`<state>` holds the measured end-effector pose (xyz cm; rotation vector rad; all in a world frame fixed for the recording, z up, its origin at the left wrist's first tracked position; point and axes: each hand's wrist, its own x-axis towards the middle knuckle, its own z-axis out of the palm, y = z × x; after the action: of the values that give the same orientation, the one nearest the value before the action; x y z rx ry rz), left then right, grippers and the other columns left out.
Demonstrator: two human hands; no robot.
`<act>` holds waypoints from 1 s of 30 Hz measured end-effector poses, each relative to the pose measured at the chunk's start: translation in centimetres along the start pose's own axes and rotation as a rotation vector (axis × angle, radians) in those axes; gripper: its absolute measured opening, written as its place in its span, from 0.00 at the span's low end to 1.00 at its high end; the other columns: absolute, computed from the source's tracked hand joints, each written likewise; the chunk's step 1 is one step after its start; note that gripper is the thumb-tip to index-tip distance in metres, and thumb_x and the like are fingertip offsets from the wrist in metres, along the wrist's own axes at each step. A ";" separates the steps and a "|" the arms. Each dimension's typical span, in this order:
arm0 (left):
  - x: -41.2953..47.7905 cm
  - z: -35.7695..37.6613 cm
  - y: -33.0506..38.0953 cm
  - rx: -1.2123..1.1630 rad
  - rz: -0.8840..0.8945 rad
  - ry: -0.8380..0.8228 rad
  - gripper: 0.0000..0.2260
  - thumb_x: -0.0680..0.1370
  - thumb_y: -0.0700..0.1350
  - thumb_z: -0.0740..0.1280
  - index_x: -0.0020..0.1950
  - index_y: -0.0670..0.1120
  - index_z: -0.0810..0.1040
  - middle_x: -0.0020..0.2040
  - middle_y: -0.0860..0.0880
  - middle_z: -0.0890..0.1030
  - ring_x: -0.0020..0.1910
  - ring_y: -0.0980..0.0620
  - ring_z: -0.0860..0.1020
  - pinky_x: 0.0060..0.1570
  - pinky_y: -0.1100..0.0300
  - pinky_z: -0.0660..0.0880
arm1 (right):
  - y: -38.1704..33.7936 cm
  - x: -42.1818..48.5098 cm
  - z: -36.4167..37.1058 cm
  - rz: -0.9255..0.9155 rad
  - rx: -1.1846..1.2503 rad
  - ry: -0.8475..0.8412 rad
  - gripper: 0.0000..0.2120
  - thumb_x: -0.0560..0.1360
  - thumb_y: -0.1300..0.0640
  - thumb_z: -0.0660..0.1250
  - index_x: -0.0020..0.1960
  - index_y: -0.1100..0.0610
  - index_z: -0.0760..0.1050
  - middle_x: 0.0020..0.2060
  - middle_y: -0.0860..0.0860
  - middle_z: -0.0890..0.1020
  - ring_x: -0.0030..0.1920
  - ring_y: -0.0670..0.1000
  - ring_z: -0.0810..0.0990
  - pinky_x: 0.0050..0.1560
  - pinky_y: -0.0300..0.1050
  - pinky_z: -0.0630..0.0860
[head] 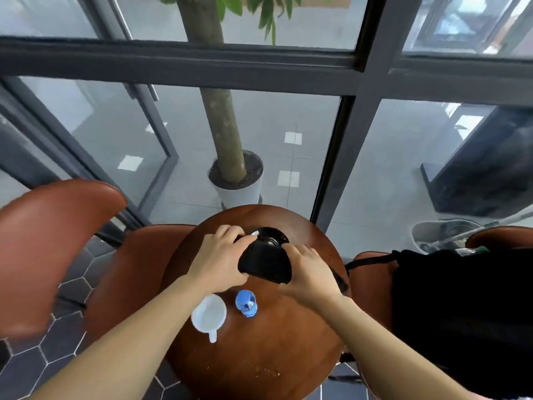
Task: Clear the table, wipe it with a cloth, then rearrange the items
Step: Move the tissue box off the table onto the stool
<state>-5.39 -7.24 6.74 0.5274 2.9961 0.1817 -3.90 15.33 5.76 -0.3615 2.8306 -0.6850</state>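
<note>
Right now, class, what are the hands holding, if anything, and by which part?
One black pouch-like item: the left hand grips its left end, the right hand its right end. Cloth or case cannot be told.

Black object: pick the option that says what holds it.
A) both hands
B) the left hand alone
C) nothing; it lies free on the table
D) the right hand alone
A: the left hand and the right hand each grip one side of the black object, while the cup and the bottle stand untouched.
</note>
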 end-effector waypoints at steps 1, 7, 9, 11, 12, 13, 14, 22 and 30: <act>-0.6 -0.7 -0.7 0.005 -0.028 0.014 0.36 0.70 0.56 0.74 0.76 0.52 0.69 0.69 0.49 0.72 0.70 0.46 0.68 0.61 0.47 0.74 | -0.9 0.5 -0.1 -0.033 -0.006 -0.003 0.38 0.65 0.48 0.74 0.73 0.50 0.66 0.63 0.49 0.77 0.62 0.52 0.73 0.56 0.48 0.79; -5.3 -3.6 -6.3 0.020 -0.179 0.088 0.37 0.71 0.58 0.73 0.78 0.54 0.67 0.70 0.52 0.71 0.70 0.47 0.67 0.61 0.48 0.72 | -8.0 3.8 0.3 -0.210 -0.032 -0.045 0.37 0.65 0.50 0.73 0.72 0.50 0.68 0.63 0.49 0.76 0.63 0.54 0.73 0.56 0.48 0.76; -6.9 -4.3 -8.7 0.026 -0.218 0.113 0.36 0.70 0.58 0.72 0.77 0.55 0.67 0.69 0.52 0.71 0.69 0.47 0.68 0.61 0.48 0.71 | -10.7 4.9 0.9 -0.265 -0.043 -0.048 0.37 0.65 0.49 0.73 0.72 0.50 0.67 0.63 0.50 0.76 0.62 0.55 0.73 0.57 0.48 0.75; -8.5 -5.0 -11.1 0.021 -0.258 0.123 0.35 0.70 0.58 0.72 0.76 0.56 0.68 0.68 0.52 0.72 0.68 0.46 0.68 0.61 0.47 0.72 | -13.6 5.9 1.7 -0.308 -0.062 -0.050 0.37 0.66 0.48 0.74 0.72 0.50 0.67 0.62 0.50 0.77 0.62 0.55 0.74 0.58 0.48 0.75; -9.4 -5.2 -12.4 0.017 -0.276 0.126 0.35 0.70 0.57 0.72 0.76 0.55 0.68 0.68 0.52 0.72 0.68 0.45 0.68 0.61 0.46 0.72 | -15.1 6.4 2.2 -0.321 -0.070 -0.054 0.36 0.66 0.48 0.74 0.72 0.50 0.67 0.61 0.49 0.77 0.62 0.54 0.74 0.57 0.48 0.76; -10.3 -5.4 -13.7 0.012 -0.291 0.129 0.35 0.69 0.57 0.73 0.76 0.55 0.69 0.68 0.51 0.73 0.68 0.45 0.68 0.61 0.45 0.72 | -16.6 6.9 2.8 -0.328 -0.076 -0.061 0.35 0.65 0.48 0.73 0.71 0.49 0.68 0.60 0.49 0.77 0.61 0.54 0.74 0.57 0.49 0.77; -11.1 -5.4 -15.1 0.005 -0.303 0.131 0.35 0.69 0.56 0.73 0.76 0.54 0.69 0.68 0.50 0.73 0.68 0.44 0.69 0.61 0.44 0.72 | -18.1 7.3 3.5 -0.331 -0.078 -0.073 0.35 0.65 0.47 0.73 0.70 0.49 0.69 0.60 0.49 0.77 0.61 0.54 0.73 0.57 0.50 0.77; -16.5 -4.2 -26.2 -0.031 -0.352 0.080 0.37 0.70 0.57 0.74 0.77 0.52 0.68 0.69 0.50 0.72 0.70 0.44 0.67 0.60 0.45 0.73 | -28.4 10.1 10.2 -0.317 -0.106 -0.148 0.38 0.63 0.47 0.74 0.71 0.49 0.68 0.61 0.49 0.77 0.61 0.55 0.73 0.58 0.49 0.78; -18.8 -0.7 -31.3 -0.096 -0.449 0.027 0.37 0.71 0.57 0.74 0.78 0.54 0.66 0.69 0.52 0.70 0.71 0.46 0.65 0.62 0.48 0.72 | -32.2 12.8 15.4 -0.330 -0.114 -0.274 0.38 0.62 0.49 0.74 0.71 0.51 0.67 0.60 0.50 0.76 0.61 0.55 0.73 0.60 0.50 0.76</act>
<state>1.67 -43.01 4.58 -0.1612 3.0153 0.2936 -6.10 -22.50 5.75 -0.8836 2.5766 -0.4861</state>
